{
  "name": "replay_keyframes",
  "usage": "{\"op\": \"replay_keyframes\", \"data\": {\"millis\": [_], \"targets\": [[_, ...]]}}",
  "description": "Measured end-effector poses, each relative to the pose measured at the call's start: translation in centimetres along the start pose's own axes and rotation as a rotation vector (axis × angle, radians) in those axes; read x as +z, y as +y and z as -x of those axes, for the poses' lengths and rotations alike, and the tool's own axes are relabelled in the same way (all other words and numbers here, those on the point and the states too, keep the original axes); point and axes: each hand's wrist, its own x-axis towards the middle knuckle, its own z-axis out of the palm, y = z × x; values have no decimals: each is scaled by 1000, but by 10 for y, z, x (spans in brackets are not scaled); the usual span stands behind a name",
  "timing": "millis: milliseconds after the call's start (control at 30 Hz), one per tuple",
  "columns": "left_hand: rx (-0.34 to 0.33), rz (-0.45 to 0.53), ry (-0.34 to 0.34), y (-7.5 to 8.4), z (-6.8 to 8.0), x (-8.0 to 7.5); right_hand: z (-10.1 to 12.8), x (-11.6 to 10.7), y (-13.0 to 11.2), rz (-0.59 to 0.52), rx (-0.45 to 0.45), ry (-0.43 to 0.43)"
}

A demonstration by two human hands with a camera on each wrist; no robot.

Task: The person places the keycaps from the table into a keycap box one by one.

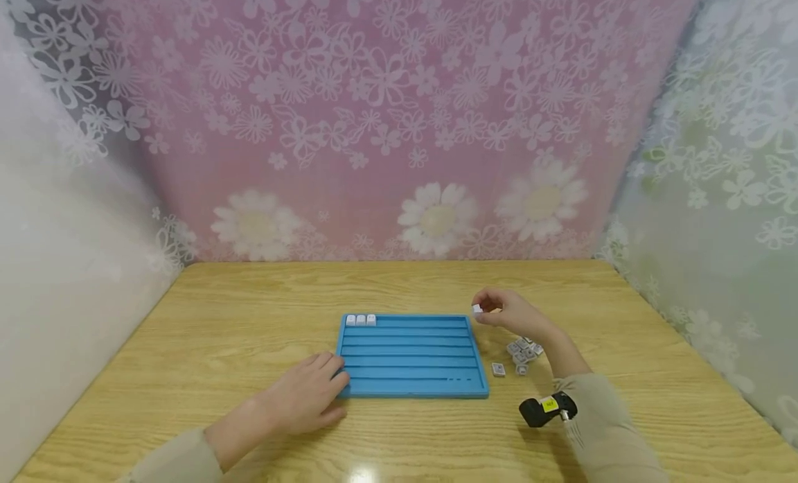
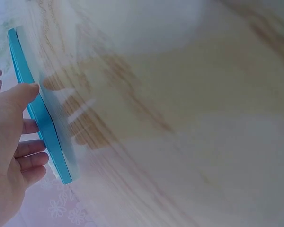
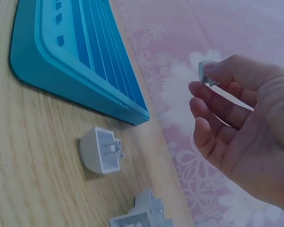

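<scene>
A blue grooved tray lies flat on the wooden table, with three white keycaps lined up in its far-left groove. My left hand rests open on the table, its straight fingers against the tray's near-left corner. Raised above the table by the tray's far-right corner, my right hand pinches one small white keycap between thumb and fingertips. A loose pile of grey keycaps lies on the table under that wrist. One upturned keycap sits next to the tray's edge.
The wooden table is walled by a pink floral curtain at the back and pale curtains on both sides. A black wrist camera is strapped to my right sleeve. One single keycap lies apart from the pile.
</scene>
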Motion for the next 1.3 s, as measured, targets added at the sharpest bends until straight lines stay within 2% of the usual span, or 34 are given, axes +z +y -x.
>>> {"op": "replay_keyframes", "data": {"millis": [633, 933, 1300], "targets": [[-10, -39, 2, 2, -3, -1, -16, 13, -12, -41, -44, -11], [-12, -34, -4, 2, -3, 0, -25, 26, -16, -61, -22, -20], [-9, -33, -5, 3, -2, -2, -35, 39, -21, 3, -83, -73]]}}
